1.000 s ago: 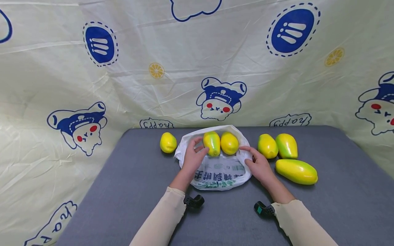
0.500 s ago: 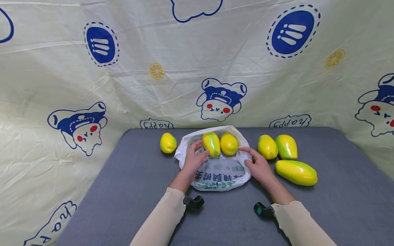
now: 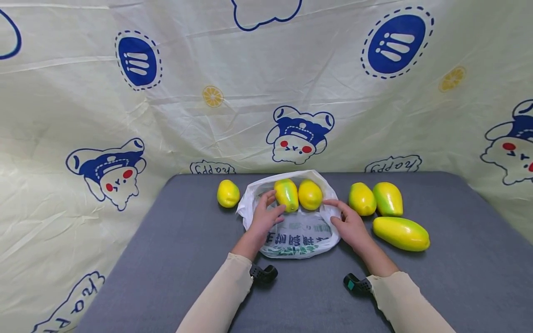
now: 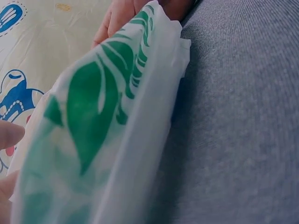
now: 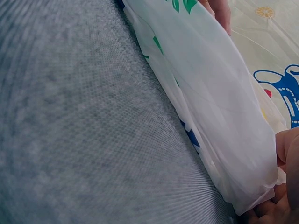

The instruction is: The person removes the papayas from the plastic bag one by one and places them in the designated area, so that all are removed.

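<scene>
A white plastic bag (image 3: 250,203) with green leaf print lies on the grey table, its mouth spread toward the back. Two yellow-green papayas sit side by side in that mouth, a left papaya (image 3: 286,194) and a right papaya (image 3: 310,194). My left hand (image 3: 263,217) reaches over the bag's left side, fingers relaxed, with fingertips right at the left papaya. On the other side my right hand (image 3: 350,223) pinches the bag's right edge. In the right wrist view, thumb and fingers (image 5: 287,142) lie on either side of the white plastic.
A single papaya (image 3: 228,194) stands left of the bag. To the right are two papayas close together, one papaya (image 3: 362,199) beside another papaya (image 3: 388,199), and a long papaya (image 3: 401,234) lying in front. A printed sheet (image 3: 233,129) hangs behind the table (image 3: 187,277).
My left hand has shifted slightly to the right and forward around the left papaya, and the bag's printed front has wrinkled a little. The right hand keeps its place at the bag's edge.
</scene>
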A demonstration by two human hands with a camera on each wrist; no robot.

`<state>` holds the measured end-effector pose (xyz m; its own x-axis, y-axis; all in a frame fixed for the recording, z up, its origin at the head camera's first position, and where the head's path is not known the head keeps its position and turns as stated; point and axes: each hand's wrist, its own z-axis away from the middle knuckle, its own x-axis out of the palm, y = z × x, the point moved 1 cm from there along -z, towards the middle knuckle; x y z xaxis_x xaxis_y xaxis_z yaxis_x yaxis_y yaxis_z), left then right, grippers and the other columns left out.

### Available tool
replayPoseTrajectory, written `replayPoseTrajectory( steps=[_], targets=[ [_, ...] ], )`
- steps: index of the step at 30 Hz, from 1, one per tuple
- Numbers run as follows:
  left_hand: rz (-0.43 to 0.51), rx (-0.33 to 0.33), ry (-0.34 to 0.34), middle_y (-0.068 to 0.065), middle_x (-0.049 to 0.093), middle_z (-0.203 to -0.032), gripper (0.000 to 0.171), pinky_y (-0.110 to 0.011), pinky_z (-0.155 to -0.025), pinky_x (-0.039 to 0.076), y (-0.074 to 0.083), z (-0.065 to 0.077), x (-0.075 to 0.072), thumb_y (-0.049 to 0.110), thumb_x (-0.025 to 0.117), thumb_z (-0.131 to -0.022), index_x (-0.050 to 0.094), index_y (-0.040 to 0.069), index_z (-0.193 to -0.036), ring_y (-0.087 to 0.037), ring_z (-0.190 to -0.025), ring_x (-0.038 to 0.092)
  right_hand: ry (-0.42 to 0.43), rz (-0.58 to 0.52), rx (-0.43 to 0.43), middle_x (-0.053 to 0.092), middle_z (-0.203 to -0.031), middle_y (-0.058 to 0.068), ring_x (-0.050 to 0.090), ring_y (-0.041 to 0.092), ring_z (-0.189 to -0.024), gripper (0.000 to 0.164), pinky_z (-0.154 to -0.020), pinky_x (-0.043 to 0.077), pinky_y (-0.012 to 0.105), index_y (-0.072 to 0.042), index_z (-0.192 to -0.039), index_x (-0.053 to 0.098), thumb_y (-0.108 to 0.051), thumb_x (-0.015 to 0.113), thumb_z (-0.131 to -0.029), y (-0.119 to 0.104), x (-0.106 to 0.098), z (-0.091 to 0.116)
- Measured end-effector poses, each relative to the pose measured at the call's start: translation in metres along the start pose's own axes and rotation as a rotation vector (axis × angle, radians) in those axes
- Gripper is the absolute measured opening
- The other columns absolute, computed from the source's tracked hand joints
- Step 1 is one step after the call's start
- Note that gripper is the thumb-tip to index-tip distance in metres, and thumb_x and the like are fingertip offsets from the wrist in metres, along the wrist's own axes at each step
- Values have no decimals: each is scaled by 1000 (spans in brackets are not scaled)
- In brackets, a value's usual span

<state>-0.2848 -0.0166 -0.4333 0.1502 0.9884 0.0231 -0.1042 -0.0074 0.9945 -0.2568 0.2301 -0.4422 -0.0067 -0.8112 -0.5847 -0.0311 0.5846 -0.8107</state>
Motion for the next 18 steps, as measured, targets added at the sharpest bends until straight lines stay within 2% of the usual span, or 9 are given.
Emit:
replayPoseTrajectory(
  steps=[4,7,14,18],
  targets=[
    [-121,13,27,-8,31,-162,64,-34,-90,57,0,-4,3,21,64,-96,36,23,-153,-30,-102,67,6,6,-13,52,-125,15,47,27,-99,46,-75,38,34,-21,-143,51,-12,48,-98,0,1,-2],
    [-196,38,49,-8,30,-163,68,-32,-81,58,2,-7,6,21,66,-94,35,23,-154,-27,-98,65,3,5,-21,52,-122,15,47,27,-96,47,-74,38,34,-21,-144,51,-12,48,-98,1,1,-1],
    [-303,25,101,-10,32,-161,75,-32,-70,60,11,-14,14,31,69,-93,30,24,-157,-31,-118,56,6,13,-32,52,-126,15,48,28,-99,46,-76,38,35,-21,-143,51,-11,48,-98,3,0,0],
    [-408,40,154,-9,38,-157,78,-31,-69,58,11,-18,19,37,70,-92,30,24,-157,-31,-120,53,-4,15,-36,51,-136,16,48,30,-107,46,-82,40,37,-21,-144,50,-12,48,-99,4,0,0]
  ],
)
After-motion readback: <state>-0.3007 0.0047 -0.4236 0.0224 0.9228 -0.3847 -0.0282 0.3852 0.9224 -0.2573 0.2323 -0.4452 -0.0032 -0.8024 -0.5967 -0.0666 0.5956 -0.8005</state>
